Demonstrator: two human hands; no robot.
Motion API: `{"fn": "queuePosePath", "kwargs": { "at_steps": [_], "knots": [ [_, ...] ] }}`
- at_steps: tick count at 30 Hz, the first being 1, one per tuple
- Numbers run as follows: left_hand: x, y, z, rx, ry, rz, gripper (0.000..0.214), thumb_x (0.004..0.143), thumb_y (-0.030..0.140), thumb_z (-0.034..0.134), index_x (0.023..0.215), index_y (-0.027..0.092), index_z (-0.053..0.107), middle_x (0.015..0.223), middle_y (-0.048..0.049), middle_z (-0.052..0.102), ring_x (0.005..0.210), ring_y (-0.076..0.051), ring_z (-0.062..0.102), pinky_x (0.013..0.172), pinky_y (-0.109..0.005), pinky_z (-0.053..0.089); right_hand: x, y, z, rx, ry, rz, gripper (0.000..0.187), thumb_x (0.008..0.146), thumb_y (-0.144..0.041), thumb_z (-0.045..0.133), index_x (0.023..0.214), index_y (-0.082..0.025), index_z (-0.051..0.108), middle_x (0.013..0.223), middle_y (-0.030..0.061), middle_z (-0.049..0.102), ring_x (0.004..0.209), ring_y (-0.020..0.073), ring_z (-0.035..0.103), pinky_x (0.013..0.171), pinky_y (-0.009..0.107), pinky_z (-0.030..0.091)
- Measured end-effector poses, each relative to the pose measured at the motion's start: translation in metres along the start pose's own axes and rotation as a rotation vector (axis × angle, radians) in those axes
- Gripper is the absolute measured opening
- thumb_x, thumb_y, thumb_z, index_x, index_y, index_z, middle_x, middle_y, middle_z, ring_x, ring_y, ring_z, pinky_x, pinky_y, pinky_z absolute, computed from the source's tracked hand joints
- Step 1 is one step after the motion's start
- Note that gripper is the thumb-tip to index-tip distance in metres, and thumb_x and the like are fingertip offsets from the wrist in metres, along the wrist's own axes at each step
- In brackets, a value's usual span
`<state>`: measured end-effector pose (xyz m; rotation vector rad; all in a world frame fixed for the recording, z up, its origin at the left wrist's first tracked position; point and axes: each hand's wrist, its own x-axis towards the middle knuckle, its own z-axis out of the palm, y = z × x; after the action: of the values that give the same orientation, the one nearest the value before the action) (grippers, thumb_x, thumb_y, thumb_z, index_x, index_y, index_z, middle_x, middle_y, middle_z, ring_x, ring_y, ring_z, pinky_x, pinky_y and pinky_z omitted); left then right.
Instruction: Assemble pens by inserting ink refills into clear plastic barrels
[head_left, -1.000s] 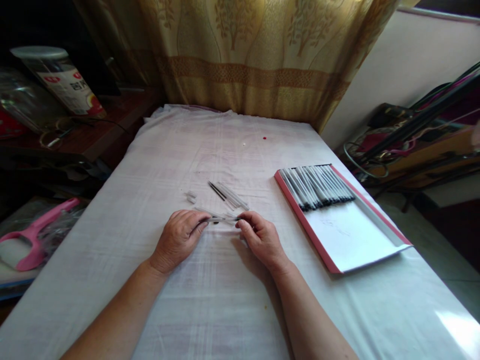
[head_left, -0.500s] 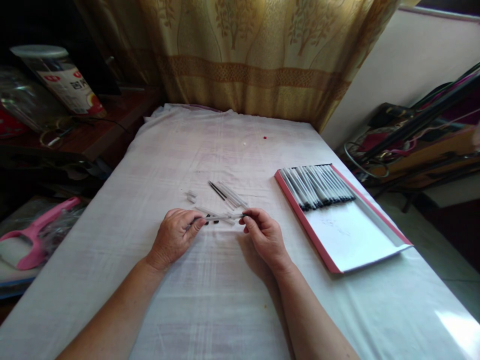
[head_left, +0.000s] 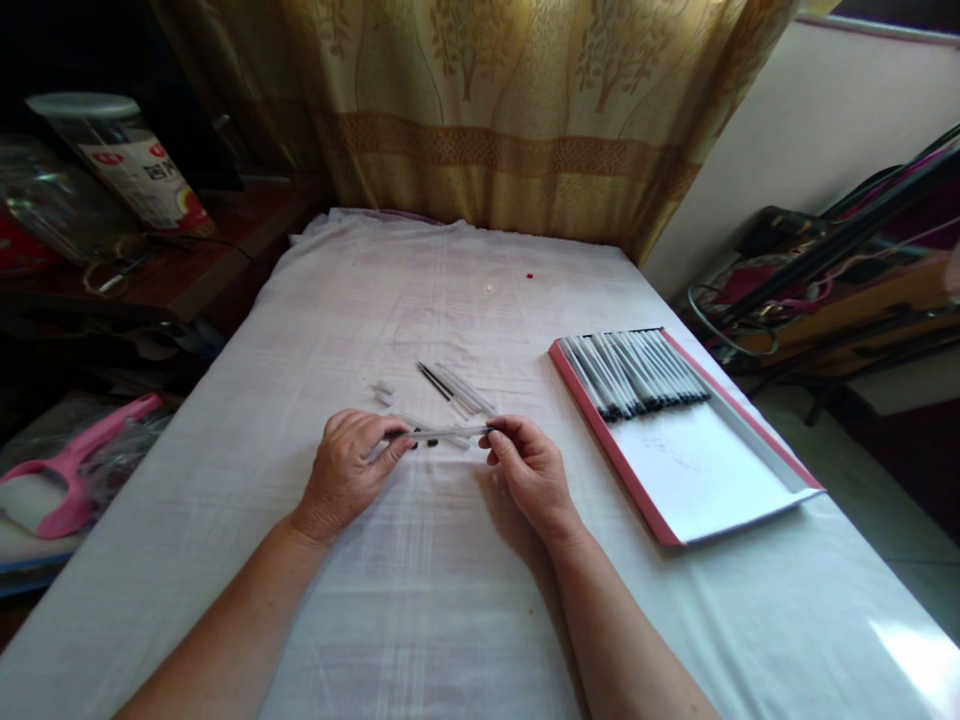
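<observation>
Between both hands a slim clear pen [head_left: 450,433] lies level, just above the cloth. Its left end is pinched by the thumb and fingers of my left hand [head_left: 351,460]. My right hand [head_left: 527,468] grips the dark right end between thumb and forefinger. Beyond the pen lie loose dark-tipped refills [head_left: 435,381] and clear pen barrels [head_left: 466,387]. Small clear caps [head_left: 383,393] rest up and left of them. Little black pieces [head_left: 432,443] show just under the held pen, partly hidden by it and my left fingers.
On the right, a red-edged shallow box [head_left: 619,450] holds a row of many pens [head_left: 637,372] with dark ends. A red bit [head_left: 529,276] lies toward the back of the clothed table [head_left: 420,600]. Jars [head_left: 142,170] stand on a dark cabinet at left.
The gap seen along the piece between my hands has closed; it now looks like one continuous pen. Both hands have barely moved.
</observation>
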<state>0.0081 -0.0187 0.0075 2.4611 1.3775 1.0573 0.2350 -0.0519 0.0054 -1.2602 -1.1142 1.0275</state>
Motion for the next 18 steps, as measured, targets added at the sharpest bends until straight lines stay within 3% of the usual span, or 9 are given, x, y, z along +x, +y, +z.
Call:
{"fn": "queuePosePath", "kwargs": {
  "at_steps": [6, 10, 18],
  "knots": [
    [-0.0025, -0.0046, 0.0019, 0.027, -0.018, 0.006, 0.031, 0.096, 0.048, 0.049, 0.1, 0.023, 0.067, 0.09, -0.0043, 0.074, 0.087, -0.023, 0.066, 0.088, -0.039, 0.044, 0.0, -0.001, 0.0005, 0.013, 0.014, -0.001, 0.02, 0.079, -0.039, 0.066, 0.089, -0.021, 0.066, 0.073, 0.0019, 0.071, 0.062, 0.015, 0.064, 0.057, 0.027, 0.052],
    [-0.0022, -0.0065, 0.0014, 0.052, -0.028, 0.046, 0.035, 0.099, 0.046, 0.043, 0.087, 0.023, 0.067, 0.08, -0.003, 0.073, 0.078, -0.02, 0.065, 0.089, -0.04, 0.042, 0.0003, -0.001, 0.0008, 0.048, 0.022, 0.005, 0.02, 0.077, -0.038, 0.067, 0.089, -0.021, 0.066, 0.072, 0.0018, 0.071, 0.061, 0.0147, 0.064, 0.057, 0.027, 0.053],
    [-0.0009, -0.0035, 0.0017, -0.009, 0.01, 0.02, 0.026, 0.095, 0.045, 0.053, 0.097, 0.023, 0.066, 0.086, -0.0029, 0.074, 0.084, -0.022, 0.066, 0.088, -0.038, 0.044, 0.0007, -0.0005, 0.0014, 0.049, 0.029, 0.0, 0.018, 0.078, -0.037, 0.067, 0.086, -0.021, 0.067, 0.073, 0.0018, 0.071, 0.061, 0.015, 0.064, 0.058, 0.028, 0.053]
  ]
}}
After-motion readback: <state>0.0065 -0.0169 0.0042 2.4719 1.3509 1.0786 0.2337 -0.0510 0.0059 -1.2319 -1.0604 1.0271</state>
